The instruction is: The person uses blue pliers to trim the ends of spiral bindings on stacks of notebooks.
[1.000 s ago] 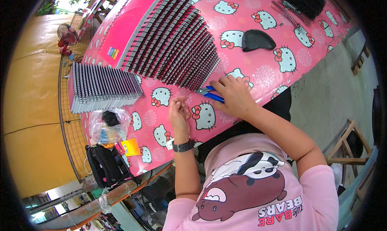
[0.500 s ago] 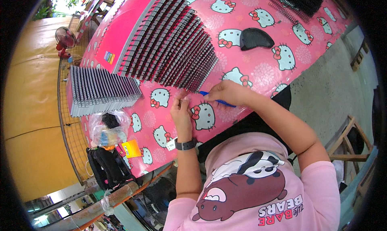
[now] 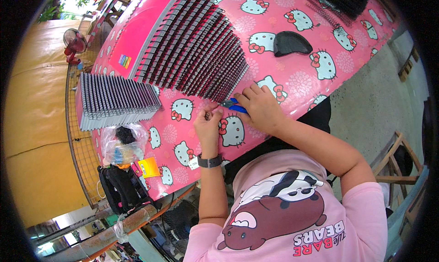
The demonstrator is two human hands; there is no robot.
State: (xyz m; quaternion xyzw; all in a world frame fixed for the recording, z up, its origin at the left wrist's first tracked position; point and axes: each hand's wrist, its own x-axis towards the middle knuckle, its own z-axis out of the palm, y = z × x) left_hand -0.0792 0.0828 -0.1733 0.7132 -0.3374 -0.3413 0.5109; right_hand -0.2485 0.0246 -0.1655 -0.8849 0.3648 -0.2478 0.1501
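Gripping blue pliers (image 3: 238, 108) in the right hand (image 3: 263, 107), palm down, curling the left hand (image 3: 207, 124) near them, can't tell if empty.

The right fingers (image 3: 247, 93) hold blue-handled pliers (image 3: 238, 108) beside coil-bound notebooks (image 3: 194, 51).

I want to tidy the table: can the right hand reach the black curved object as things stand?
Probably yes: nothing stands between the right hand and the black curved object, but that hand holds blue-handled pliers.
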